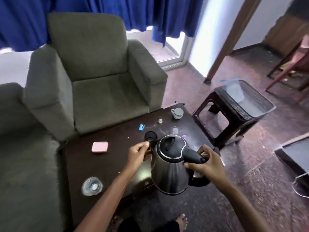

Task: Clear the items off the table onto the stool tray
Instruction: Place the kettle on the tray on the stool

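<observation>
From here I cannot make out what the left hand (138,154) pinches: a thin dark flat piece at the kettle's spout side, its lower part hidden behind the hand, so I can't name it. The stainless steel electric kettle with a black lid and handle (170,166) covers part of the dark wooden desk (100,166) beneath it, and I cannot tell whether its base touches the top or hangs just above. My right hand (206,162) reaches in from the right, fingers (192,165) wrapped round the black handle, thumb over the top. The left-hand fingers are narrowed onto that flat piece.

On the desk I see a pink rounded-square case (99,147), a clear glass lying blurred near the front edge (92,185), a small blue clip (141,127), a black round cap (150,135) and a white teacup (177,113) at the far corner. The dark plastic stool with a mesh tray (250,104) stands well apart, on the floor to the right.
</observation>
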The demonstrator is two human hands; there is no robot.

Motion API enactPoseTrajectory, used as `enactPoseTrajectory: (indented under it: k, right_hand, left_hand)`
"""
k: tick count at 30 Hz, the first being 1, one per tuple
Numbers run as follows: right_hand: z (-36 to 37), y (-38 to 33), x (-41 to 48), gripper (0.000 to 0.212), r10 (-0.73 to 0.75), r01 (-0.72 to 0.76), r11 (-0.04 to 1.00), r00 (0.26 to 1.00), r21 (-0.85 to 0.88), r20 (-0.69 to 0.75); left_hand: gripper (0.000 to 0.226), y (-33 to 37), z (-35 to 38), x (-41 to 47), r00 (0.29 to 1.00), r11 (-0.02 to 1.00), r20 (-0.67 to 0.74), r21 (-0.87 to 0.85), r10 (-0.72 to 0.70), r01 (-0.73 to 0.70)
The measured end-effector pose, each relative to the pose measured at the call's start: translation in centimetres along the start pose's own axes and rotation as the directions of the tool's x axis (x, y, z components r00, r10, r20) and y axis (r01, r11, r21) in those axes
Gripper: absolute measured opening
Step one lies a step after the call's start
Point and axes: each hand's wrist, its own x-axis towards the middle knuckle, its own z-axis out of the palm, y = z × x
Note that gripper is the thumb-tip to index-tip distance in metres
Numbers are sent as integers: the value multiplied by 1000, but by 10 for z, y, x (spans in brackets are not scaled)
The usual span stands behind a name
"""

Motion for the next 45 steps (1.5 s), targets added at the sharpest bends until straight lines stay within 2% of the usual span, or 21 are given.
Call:
enactPoseTrajectory:
  k: [7,12,17,22,28,31,34,38,45]
  right_hand:
    - [-100,57,6,62,41,-30,994,994,110,-99]
    - [-166,82,12,52,37,-18,991,989,133,-140]
    - [-219,102,34,51,65,-37,987,983,159,-174]
    - [-266,120,77,46,124,-89,982,969,165,-213]
    - [-326,138,150,47,150,-124,984,964,126,-222]
    - [-363,147,194,47,143,-122,987,961,101,-238]
    - [-397,156,233,45,130,-115,990,969,85,-208]
    - [-443,166,289,47,126,-118,991,979,63,-158]
    - [-529,202,413,53,53,-43,994,994,-99,100]
  left_hand:
    - [21,9,117,-1,997,995,74,104,-3,-5]
    - [17,21,194,0,992,989,126,144,12,-30]
    - [21,39,259,14,978,988,209,145,15,-46]
    - [23,56,322,55,966,979,259,196,3,-56]
    - [15,75,401,120,953,967,303,239,7,-84]
    - [18,89,442,149,943,955,331,269,27,-122]
    - [25,104,478,170,938,947,341,273,68,-168]
    - [32,124,524,198,915,976,403,211,-29,-62]
    - [50,124,600,241,921,982,373,187,-109,41]
